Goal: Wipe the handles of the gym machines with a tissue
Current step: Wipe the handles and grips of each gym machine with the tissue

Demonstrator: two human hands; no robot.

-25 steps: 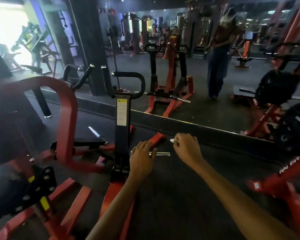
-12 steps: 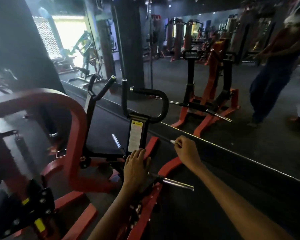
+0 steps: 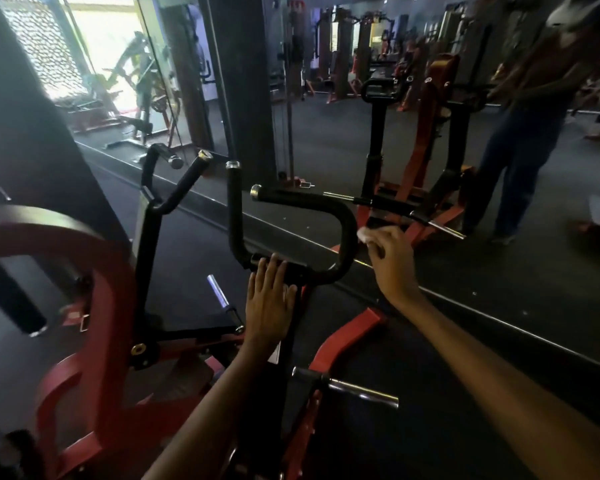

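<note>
**Tissue at the curved handle**

Our right hand [image 3: 390,252] pinches a small white tissue [image 3: 363,234] between curled fingers and holds it against the outer bend of the black curved handle [image 3: 347,230]. Our left hand [image 3: 269,299] lies flat, fingers straight and together, on top of the black post [image 3: 284,344] just below where that handle joins it; it holds nothing. To the left we see a second black handle [image 3: 174,192] forking upward, and the red frame [image 3: 111,306] of the machine arching below it. Two chrome pegs [image 3: 219,294] stick out from the frame. Behind runs a wall mirror [image 3: 413,133], which reflects a standing person [image 3: 530,109].
</note>
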